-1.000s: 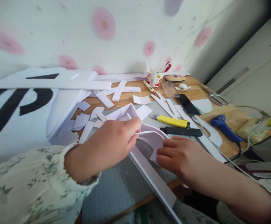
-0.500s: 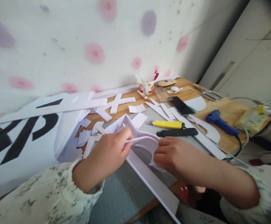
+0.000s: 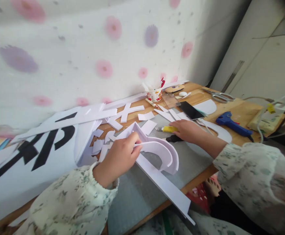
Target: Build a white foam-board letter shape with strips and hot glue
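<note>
My left hand point(image 3: 124, 151) pinches the end of a curved white foam board strip point(image 3: 158, 150) between thumb and fingers. That strip stands on edge inside a white foam board letter shape point(image 3: 162, 186), which has a straight leg and a curved outer wall and lies on a grey cutting mat point(image 3: 127, 202). Past the letter, my right hand point(image 3: 188, 130) closes over the handle of a yellow utility knife point(image 3: 168, 129), which still rests on the mat. A black-handled tool point(image 3: 174, 138) lies just beside it, partly under my right hand.
White foam board offcuts point(image 3: 125, 112) scatter behind the letter. At the left lie sheets with black printed shapes point(image 3: 46, 148). A paper cup point(image 3: 154, 94), a phone point(image 3: 190, 110), scissors point(image 3: 219, 97), a blue glue gun point(image 3: 233, 125) and a power strip point(image 3: 265, 122) occupy the back and right.
My right hand has let go of the curved strip and moved up and right onto the yellow utility knife. My left hand keeps its pinch on the strip. The view has shifted slightly.
</note>
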Available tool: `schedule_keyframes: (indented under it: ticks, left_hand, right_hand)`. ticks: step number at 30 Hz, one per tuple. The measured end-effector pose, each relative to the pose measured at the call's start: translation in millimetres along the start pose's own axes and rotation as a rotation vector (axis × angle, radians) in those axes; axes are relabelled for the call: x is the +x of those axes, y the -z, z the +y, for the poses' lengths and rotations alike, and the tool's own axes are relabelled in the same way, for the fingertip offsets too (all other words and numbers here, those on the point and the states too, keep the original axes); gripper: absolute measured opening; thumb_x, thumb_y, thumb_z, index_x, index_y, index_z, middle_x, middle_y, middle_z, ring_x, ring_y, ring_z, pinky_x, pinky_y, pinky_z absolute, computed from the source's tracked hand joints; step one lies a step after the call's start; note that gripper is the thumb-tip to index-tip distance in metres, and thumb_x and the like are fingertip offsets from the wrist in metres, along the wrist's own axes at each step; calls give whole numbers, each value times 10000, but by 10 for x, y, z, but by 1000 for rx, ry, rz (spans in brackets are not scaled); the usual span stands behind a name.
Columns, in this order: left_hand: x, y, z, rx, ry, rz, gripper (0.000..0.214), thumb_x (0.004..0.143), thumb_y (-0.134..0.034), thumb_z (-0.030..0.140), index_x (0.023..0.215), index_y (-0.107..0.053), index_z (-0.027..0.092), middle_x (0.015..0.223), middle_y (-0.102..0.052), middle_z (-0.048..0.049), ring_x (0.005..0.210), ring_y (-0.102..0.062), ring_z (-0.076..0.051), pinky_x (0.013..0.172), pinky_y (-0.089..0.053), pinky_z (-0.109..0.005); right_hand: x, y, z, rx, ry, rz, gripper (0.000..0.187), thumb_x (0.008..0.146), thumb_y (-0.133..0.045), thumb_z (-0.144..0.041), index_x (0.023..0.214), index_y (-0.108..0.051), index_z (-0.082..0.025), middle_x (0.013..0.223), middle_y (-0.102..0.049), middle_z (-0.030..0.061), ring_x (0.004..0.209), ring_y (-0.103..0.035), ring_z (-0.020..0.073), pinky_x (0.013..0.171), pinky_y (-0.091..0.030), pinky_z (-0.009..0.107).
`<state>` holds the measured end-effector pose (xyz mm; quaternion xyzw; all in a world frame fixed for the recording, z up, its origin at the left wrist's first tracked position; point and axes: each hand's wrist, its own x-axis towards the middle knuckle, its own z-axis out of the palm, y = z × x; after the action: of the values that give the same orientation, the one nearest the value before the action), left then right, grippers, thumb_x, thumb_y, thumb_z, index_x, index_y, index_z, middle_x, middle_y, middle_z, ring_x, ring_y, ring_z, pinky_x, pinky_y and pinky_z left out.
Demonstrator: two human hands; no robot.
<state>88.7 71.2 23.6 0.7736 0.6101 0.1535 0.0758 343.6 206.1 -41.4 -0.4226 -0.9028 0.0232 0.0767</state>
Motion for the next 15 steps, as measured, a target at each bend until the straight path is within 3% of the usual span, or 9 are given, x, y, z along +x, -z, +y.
schedule_keyframes:
  ticks: [4,6,9,10,12,15]
  left_hand:
    - [-6,2,-1,-20,6,35,69,873,-511,232,808,-531,219,717,-661,13,603,-588,-156,583,-399,-277]
    - [-12,-1,1,-29,0,41,68,877,-507,228,816,-534,219,734,-672,6,618,-597,-158,589,-410,-283]
    - [-27,1,13,-29,-13,57,65,878,-507,217,821,-537,223,756,-685,-4,656,-620,-175,601,-426,-297]
    - [-33,5,19,-30,-20,68,65,876,-510,216,817,-535,226,755,-687,-5,661,-625,-180,602,-430,-301]
    - [-51,19,36,-34,-32,97,65,879,-514,222,817,-530,231,757,-691,-8,674,-637,-188,611,-444,-308]
    - [-81,49,82,-41,-27,148,48,885,-516,237,837,-522,236,785,-702,-17,713,-660,-199,632,-469,-316]
  right_hand:
    - [-9,82,-26,26,-26,111,332,893,-502,-143,1196,-625,-83,1112,-660,201,1026,-636,298,892,-486,403]
    - [-70,214,-71,70,-51,243,378,931,-453,-178,1286,-553,-95,1209,-606,209,1098,-598,300,921,-477,419]
    - [-268,459,-267,499,-15,455,430,972,-412,-272,1393,-431,-189,1166,-594,136,997,-634,232,823,-536,367]
    - [-360,533,-369,740,17,454,444,983,-392,-298,1420,-383,-224,1088,-598,97,871,-658,193,722,-559,330]
    - [-557,643,-602,1147,63,327,435,995,-362,-329,1424,-350,-253,911,-575,28,671,-642,144,572,-553,279]
    - [-814,714,-916,1386,-5,138,430,987,-402,-375,1388,-392,-222,763,-524,-14,594,-604,130,519,-536,252]
